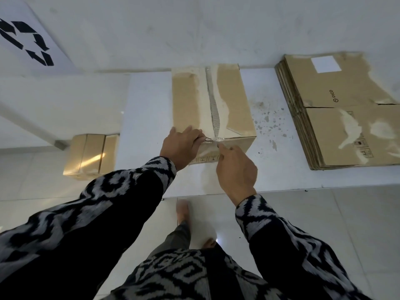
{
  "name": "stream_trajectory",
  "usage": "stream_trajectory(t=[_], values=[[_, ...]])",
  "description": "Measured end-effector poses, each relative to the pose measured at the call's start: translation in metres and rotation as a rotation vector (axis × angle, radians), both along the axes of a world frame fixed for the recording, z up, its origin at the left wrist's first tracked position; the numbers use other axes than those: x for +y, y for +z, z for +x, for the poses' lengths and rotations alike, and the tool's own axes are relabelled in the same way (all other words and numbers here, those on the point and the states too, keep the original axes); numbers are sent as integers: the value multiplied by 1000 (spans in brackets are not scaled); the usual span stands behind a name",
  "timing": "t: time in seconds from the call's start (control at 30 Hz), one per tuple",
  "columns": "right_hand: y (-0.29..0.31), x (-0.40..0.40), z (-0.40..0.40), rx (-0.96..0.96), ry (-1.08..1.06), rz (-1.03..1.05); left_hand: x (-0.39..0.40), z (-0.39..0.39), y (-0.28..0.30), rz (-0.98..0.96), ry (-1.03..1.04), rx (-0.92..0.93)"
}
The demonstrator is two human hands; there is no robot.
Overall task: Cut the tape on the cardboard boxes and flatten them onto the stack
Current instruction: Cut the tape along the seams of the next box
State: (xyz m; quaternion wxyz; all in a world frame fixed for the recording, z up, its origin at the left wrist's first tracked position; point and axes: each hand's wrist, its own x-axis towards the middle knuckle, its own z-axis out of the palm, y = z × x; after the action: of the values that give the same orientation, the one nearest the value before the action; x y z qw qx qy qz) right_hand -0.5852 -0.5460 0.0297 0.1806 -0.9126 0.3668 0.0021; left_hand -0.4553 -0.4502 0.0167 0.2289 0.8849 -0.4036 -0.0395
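Both arms are reaching forward toward twelve o'clock in patterned black-and-grey sleeves. The left hand (180, 146) is lying knuckles-up, its fingers (190, 132) curling over and pinching something small. The right hand (237, 169), just beside it at four o'clock, is pinching too, fingertips pointing toward eleven o'clock.

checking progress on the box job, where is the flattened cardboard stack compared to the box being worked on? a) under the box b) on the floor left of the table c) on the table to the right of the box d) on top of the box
c: the flattened stack lies on the white table, to the right of and apart from the taped box that the left hand and right hand work on.
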Motion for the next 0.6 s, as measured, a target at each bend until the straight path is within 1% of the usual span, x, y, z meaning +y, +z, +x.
stream_trajectory(t=[0.1, 0.23, 0.33, 0.37, 0.43, 0.5, 0.6], values=[[5, -6, -6, 42, -17, -9, 0, -2, 5, 27, 3, 6], [9, -6, 2, 32, 15, 15, 2, 2, 0, 9, -9, 4], [17, -8, -19, 57, 13, 15, 5, 5, -3, -14, -45, 27], [22, -9, -29, 39, -7, 44, 6, 5, -4, -11, -63, 36], [32, -13, -39, -50, -61, 189, 6, 6, -7, -4, -76, 62], [34, -20, -28, -150, -103, 319, 5, 8, -8, -17, -43, 102], [33, -33, 1, -192, -111, 363, 3, 10, -9, -59, 7, 151]])
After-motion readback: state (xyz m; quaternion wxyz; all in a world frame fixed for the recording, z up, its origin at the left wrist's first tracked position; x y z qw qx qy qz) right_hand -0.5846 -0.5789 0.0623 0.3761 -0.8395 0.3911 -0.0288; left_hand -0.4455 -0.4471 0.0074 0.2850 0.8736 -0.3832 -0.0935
